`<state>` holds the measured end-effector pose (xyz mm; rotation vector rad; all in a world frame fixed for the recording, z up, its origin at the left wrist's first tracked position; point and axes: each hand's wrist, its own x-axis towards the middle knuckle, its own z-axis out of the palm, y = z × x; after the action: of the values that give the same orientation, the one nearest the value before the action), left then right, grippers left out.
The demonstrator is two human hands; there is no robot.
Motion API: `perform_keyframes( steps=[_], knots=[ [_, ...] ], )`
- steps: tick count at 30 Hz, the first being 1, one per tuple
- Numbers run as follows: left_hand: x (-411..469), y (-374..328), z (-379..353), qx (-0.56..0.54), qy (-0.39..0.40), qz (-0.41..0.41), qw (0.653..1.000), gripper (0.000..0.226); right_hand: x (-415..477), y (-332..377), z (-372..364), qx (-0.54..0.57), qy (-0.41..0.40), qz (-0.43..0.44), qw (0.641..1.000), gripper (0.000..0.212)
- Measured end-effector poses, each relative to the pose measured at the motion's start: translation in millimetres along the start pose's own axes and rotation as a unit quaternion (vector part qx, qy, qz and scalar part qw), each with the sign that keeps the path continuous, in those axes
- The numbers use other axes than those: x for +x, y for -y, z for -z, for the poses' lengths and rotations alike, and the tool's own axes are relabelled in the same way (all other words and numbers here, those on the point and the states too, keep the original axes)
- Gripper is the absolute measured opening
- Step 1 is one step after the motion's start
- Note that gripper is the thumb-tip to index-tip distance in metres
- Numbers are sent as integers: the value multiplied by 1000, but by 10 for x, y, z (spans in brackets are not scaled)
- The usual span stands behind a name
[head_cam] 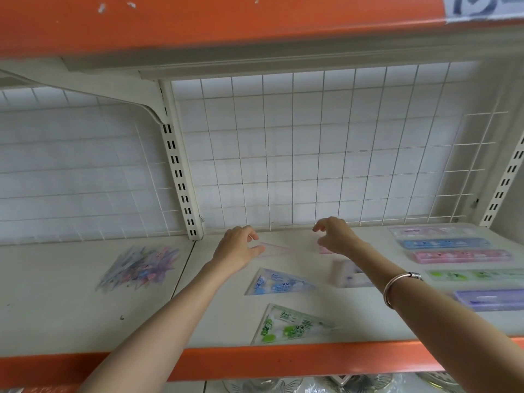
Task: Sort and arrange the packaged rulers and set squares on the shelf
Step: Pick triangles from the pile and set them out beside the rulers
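Shelf (85, 316), white, with an orange front edge, carrying packaged drawing tools. Nearest the front edge lies a green set square (292, 326), flat in its clear wrapper; just behind it lies a blue set square (279, 283), also flat. Toward the right end of the shelf a column of packaged rulers runs from front to back: purple ruler (490, 299), green ruler (476, 275), pink ruler (460, 256), blue ruler (445, 243) and, closest to the back edge, a pale ruler (431, 231), all lying parallel and apart from one another. A purple-tinted set square (350, 275) lies between the blue set square and the rulers, partly hidden by the right forearm, which wears a metal bangle (397, 287). On the left section of the shelf sits a loose heap of small packets (140, 268), too blurred to identify. Near the back edge a pink set square (283, 249) lies flat between both hands. The left hand (236, 251) touches its left corner with thumb and fingers part-closed; a firm grasp cannot be confirmed. The right hand (336, 235) hovers at the right end, fingers curled and spread, whether in contact cannot be told. A wire grid panel (312, 143) rises behind the back edge.
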<state>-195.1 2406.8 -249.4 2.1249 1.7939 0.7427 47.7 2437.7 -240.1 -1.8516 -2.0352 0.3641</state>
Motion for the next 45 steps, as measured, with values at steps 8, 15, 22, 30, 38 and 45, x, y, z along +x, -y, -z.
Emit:
perform_keyframes(
  steps=[8, 15, 22, 30, 38, 45],
  knots=[
    [-163, 502, 508, 16, -49, 48, 998, 31, -62, 946, -320, -6, 45, 123, 991, 40],
    [-509, 1144, 1031, 12, -62, 73, 995, 39, -128, 1815, -748, -27, 74, 192, 978, 42],
    [-858, 1746, 1407, 72, 7, 121, 990, 76, -122, 2544, -1117, 12, 98, 222, 970, 44],
    [-858, 2012, 1522, 59, 76, 137, 986, 104, -56, 2943, -1391, 23, 102, 142, 984, 86],
    [-685, 2093, 1365, 29, 164, 128, 978, 109, -67, 3014, -1565, 131, 95, 6, 987, 77],
    [-591, 2050, 1315, 103, 159, 38, 981, 91, -184, 3043, -1635, 168, 54, -47, 983, 82]
  ],
)
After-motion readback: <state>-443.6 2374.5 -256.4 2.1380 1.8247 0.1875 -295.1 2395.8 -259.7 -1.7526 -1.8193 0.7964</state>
